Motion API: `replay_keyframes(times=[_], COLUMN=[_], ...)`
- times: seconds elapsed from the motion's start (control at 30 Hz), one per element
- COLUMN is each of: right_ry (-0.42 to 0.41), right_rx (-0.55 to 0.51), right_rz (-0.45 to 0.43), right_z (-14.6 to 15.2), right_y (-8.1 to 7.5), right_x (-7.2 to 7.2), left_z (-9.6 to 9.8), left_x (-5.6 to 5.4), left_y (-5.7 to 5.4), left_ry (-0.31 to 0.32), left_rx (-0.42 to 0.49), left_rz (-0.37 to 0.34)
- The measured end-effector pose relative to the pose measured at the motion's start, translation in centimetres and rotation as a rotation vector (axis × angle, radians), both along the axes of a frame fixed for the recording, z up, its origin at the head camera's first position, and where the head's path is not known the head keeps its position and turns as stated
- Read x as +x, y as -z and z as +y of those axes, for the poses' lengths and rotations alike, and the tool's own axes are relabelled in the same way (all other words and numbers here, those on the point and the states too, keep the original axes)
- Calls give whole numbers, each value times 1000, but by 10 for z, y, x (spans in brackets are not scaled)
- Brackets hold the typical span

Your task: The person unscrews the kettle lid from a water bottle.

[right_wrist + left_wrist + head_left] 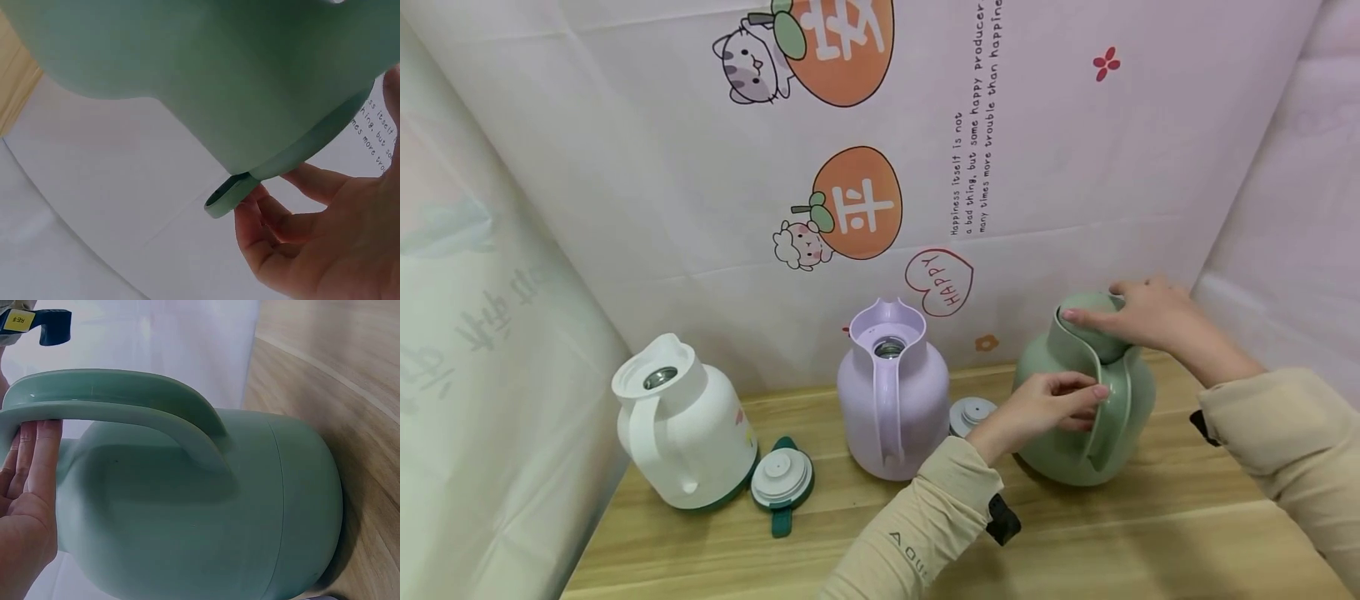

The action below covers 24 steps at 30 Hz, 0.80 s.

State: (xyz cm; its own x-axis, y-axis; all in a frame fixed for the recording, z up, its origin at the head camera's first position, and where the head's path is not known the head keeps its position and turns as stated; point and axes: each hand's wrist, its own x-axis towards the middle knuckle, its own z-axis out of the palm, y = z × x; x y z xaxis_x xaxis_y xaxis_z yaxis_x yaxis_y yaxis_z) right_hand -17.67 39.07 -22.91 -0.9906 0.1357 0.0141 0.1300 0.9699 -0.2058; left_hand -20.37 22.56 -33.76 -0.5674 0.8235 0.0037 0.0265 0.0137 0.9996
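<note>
A green thermos jug (1060, 454) stands at the right of the table, its handle (1108, 421) toward me. My left hand (1048, 408) grips the upper handle, with fingers through the gap in the left wrist view and the thumb against the handle's side. My right hand (1150, 312) holds the green lid (1105, 343) at the jug's mouth, thumb on the near side and fingers on the far side. In the right wrist view a small loop tab (231, 195) sticks out at the lid's edge, with fingertips right at it.
A lilac jug (917, 408) stands in the middle and a white jug (722, 425) at the left, both uncovered. Beside the white one lies a white-and-green lid (782, 477). Another lid (973, 412) sits between the lilac and green jugs. A printed cloth (1037, 167) hangs behind.
</note>
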Motion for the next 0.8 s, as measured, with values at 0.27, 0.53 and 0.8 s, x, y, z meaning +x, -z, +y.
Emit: replay_keyframes(times=[0.27, 0.53, 0.8], right_ry=[-70, -231, -190], right_rx=[66, -56, -93], right_rz=[12, -44, -71], right_z=[2, 16, 12], right_y=[-1, -5, -9], right_x=[-3, -9, -7], left_z=[0, 0, 1], left_x=[0, 0, 0], left_y=[0, 0, 1], left_ry=[-7, -8, -10], left_rx=[1, 11, 10], left_rz=[-14, -27, -32])
